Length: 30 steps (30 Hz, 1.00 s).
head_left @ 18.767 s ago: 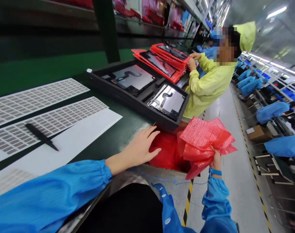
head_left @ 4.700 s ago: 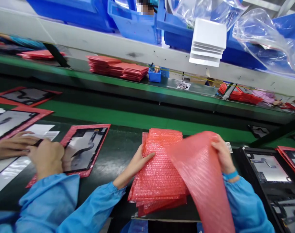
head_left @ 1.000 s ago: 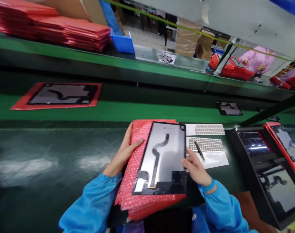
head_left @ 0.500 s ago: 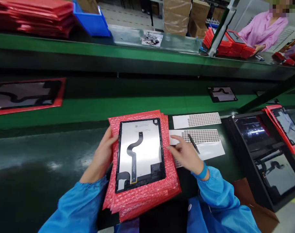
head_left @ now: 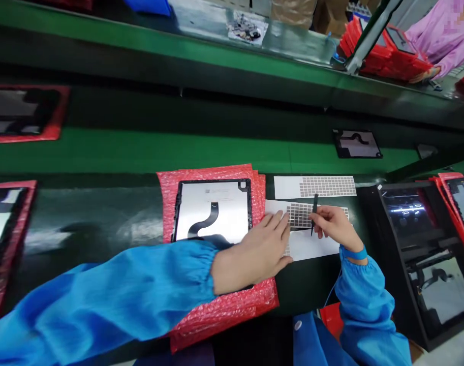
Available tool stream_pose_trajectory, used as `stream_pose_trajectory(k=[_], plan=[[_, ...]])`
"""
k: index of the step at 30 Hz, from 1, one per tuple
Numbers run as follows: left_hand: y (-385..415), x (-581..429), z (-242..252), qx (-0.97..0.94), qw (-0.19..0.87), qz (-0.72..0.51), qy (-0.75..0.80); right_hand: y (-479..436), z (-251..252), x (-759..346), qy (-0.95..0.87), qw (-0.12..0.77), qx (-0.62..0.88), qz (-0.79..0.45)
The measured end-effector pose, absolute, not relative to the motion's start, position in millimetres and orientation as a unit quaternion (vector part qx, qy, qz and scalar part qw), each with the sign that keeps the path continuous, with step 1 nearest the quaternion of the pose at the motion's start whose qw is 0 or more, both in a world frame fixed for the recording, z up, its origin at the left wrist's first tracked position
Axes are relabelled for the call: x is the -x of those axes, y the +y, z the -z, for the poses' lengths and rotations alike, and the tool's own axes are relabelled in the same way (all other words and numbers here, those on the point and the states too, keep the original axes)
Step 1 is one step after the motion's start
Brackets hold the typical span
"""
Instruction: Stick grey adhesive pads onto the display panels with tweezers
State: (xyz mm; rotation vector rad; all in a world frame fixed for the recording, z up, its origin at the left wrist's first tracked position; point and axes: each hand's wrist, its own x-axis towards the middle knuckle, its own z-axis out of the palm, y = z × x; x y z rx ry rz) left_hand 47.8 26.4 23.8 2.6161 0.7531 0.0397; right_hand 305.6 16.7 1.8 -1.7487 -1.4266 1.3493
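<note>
My left hand (head_left: 256, 249) reaches across a tablet screen panel (head_left: 232, 218) and lies with its fingers stretched over the left end of a sticker sheet (head_left: 301, 214). In my right hand (head_left: 336, 226) are slim black tweezers (head_left: 314, 211), upright with the tip down over the sheet's small grey squares. The panel lies back side up, with a curved black flex cable (head_left: 207, 221); my left sleeve hides its lower part. Beneath it is a stack of red bubble-wrap bags (head_left: 224, 315).
Another sticker sheet (head_left: 327, 186) lies behind. On the right stands a black tray (head_left: 394, 264) with panels. Panels on red bags lie at left (head_left: 10, 244) and far left (head_left: 62, 114). A small panel (head_left: 357, 144) lies on the green strip. A co-worker in pink (head_left: 441, 30) stands across the shelf.
My left hand has left the stack's left side and crossed over the panel to the sticker sheet. My right hand has moved right and picked up the tweezers. The view has shifted.
</note>
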Motion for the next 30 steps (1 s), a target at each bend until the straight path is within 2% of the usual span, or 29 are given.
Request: stream_pose_trajectory(k=[3, 6, 12, 21, 30], plan=[[17, -62, 5, -0.950, 0.132, 0.047, 0.279, 31, 9, -292, -0.463, 0.409, 0.624, -0.478], [14, -58, 18, -0.950, 0.129, 0.043, 0.281, 40, 29, -279, -0.435, 0.471, 0.605, -0.472], [9, -51, 23, -0.942, 0.156, 0.013, 0.296, 34, 49, -271, -0.458, 0.457, 0.604, -0.465], [11, -54, 2, -0.951, 0.085, 0.006, 0.296, 28, 44, -271, -0.478, 0.429, 0.611, -0.462], [13, -57, -1, -0.953, 0.066, -0.002, 0.297, 29, 41, -271, -0.497, 0.404, 0.619, -0.454]])
